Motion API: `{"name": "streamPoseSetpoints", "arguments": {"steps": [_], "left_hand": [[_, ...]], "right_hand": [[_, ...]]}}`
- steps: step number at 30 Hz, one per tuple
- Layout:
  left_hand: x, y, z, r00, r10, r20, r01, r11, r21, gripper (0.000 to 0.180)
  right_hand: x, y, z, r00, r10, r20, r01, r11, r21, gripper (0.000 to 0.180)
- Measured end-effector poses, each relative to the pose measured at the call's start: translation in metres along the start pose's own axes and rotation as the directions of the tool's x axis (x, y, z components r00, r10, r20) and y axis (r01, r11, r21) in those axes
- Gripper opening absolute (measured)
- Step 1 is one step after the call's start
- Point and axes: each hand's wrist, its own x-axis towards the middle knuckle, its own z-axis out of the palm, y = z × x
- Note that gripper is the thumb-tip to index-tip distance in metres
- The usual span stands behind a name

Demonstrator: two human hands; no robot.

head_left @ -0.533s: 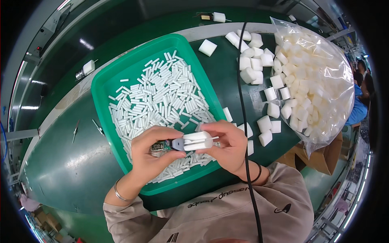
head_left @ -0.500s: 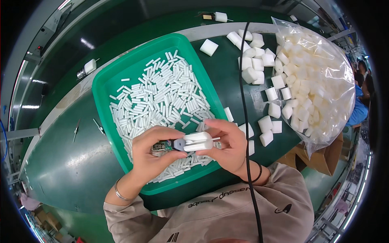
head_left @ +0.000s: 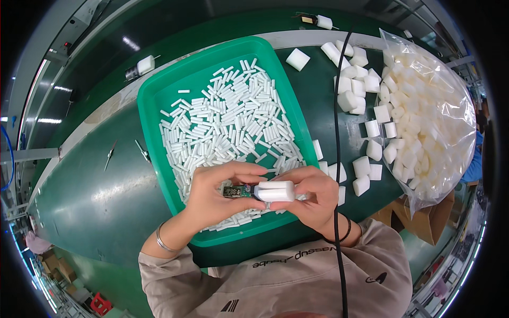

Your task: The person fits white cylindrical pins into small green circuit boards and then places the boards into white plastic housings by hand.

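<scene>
Over the near side of a green tray (head_left: 150, 114), my two hands hold one small assembly between them. My left hand (head_left: 209, 199) is closed round its left end, where a green circuit board (head_left: 236, 192) shows between thumb and fingers. A white foam-like block (head_left: 277, 191) with a groove along it forms the right end. My right hand (head_left: 316, 200) is closed on that block, thumb at its lower edge. The fingers partly hide the block's right end. Many short white sticks (head_left: 228, 119) lie loose in the tray beneath.
Right of the tray lie several loose white blocks (head_left: 362, 167) and a clear plastic bag (head_left: 442, 122) full of them. A black cable (head_left: 338, 132) hangs down past my right hand. Similar assemblies (head_left: 142, 67) sit on the far belt. A cardboard box (head_left: 429, 217) stands at right.
The whole scene has shifted right in view. My right fingers have closed in on the white block; the thin white stick that poked from its end no longer shows. The groove looks narrower.
</scene>
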Motion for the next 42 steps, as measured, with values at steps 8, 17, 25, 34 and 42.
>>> {"name": "streamPoseSetpoints", "arguments": {"steps": [8, 17, 25, 34, 42], "left_hand": [[-0.001, 0.002, 0.0, 0.972, 0.233, -0.027, -0.229, 0.967, 0.109, 0.036], [-0.003, 0.003, -0.013, 0.976, 0.198, -0.089, -0.194, 0.98, 0.055, 0.033], [0.013, -0.055, -0.208, 0.454, -0.158, -0.877, -0.07, 0.975, -0.212, 0.028], [-0.059, -0.13, -0.441, 0.115, -0.238, -0.964, -0.311, 0.913, -0.263, 0.033], [0.001, -0.141, -0.42, 0.372, 0.501, -0.782, 0.887, 0.057, 0.458, 0.05]], "right_hand": [[0.0, -0.003, 0.011, 0.987, 0.162, -0.017, -0.148, 0.933, 0.327, 0.068], [0.002, -0.006, 0.006, 0.961, 0.268, 0.066, -0.276, 0.917, 0.287, 0.058], [0.008, -0.005, -0.006, 0.942, 0.184, 0.281, -0.067, 0.923, -0.378, 0.027], [0.012, -0.009, -0.008, 0.91, 0.218, 0.353, -0.057, 0.908, -0.415, 0.026], [0.022, -0.007, -0.001, 0.894, 0.205, 0.399, -0.012, 0.901, -0.435, 0.042]]}}
